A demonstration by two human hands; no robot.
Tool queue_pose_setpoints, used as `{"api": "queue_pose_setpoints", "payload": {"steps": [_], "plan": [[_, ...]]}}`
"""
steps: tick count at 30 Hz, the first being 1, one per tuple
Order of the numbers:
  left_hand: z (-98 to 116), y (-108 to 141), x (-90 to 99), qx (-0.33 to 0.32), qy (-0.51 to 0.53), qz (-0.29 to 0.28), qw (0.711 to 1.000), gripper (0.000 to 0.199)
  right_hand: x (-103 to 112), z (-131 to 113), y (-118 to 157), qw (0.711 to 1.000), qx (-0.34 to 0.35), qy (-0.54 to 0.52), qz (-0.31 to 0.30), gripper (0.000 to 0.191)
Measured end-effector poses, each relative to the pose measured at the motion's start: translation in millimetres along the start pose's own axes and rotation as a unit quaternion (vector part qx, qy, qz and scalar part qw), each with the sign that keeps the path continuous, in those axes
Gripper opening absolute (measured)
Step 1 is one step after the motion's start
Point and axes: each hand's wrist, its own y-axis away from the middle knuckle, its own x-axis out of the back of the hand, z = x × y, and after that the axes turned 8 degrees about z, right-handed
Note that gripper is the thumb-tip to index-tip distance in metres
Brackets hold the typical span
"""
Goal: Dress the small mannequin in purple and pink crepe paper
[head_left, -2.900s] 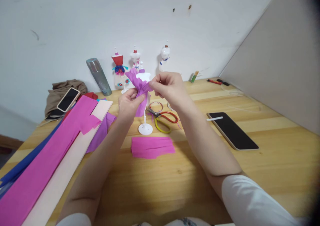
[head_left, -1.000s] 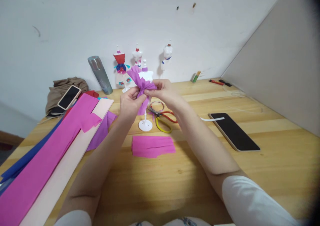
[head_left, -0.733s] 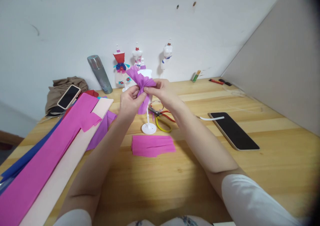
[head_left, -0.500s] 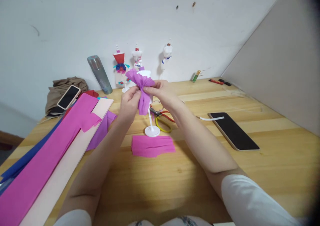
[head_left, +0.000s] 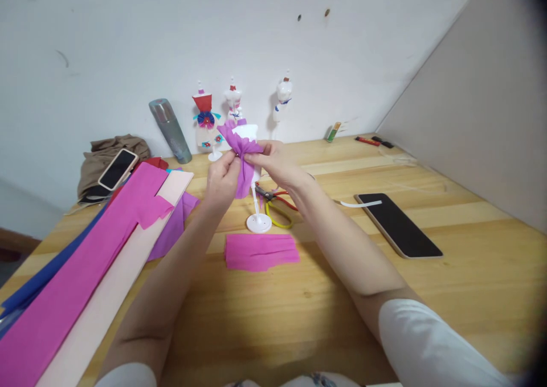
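A gathered piece of purple crepe paper (head_left: 245, 183) lies against the front of a small white dress form (head_left: 247, 131) on a stand with a round base (head_left: 258, 223). On the left side of the gather, the fingers of my left hand (head_left: 223, 175) are closed on the paper. My right hand (head_left: 276, 160) pinches it from the right, its thumb over the bunched middle. Above the fingers the paper fans out to both sides, and a tail hangs below. A flat magenta crepe paper strip (head_left: 262, 252) rests in front of the base.
Scissors (head_left: 280, 216) with yellow and red handles lie behind the stand. A black phone (head_left: 399, 225) is at right, crepe paper sheets (head_left: 85, 273) at left. Along the wall stand several decorated dress forms (head_left: 205, 119), a bottle (head_left: 170, 130) and a small green tube (head_left: 334, 132).
The upper part of the purple paper is folded down and narrower than before. Both hands keep their pinch in nearly the same place.
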Motion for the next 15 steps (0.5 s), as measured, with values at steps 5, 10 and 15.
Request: {"api": "queue_pose_setpoints", "payload": {"steps": [5,10,15], "plan": [[2,-3,-1.9,-0.019,0.027,-0.018,0.999,0.019,3,5,-5,1.0,0.008,-0.01,0.014,0.021],[11,-1,2.2,-0.066,0.006,0.085,0.994,0.018,11,5,-13,0.996,0.046,-0.027,0.075,0.019],[27,10,5.4,-0.253,-0.152,0.073,0.953,0.027,17,-5,-15,0.988,0.072,-0.005,0.136,0.027]]}}
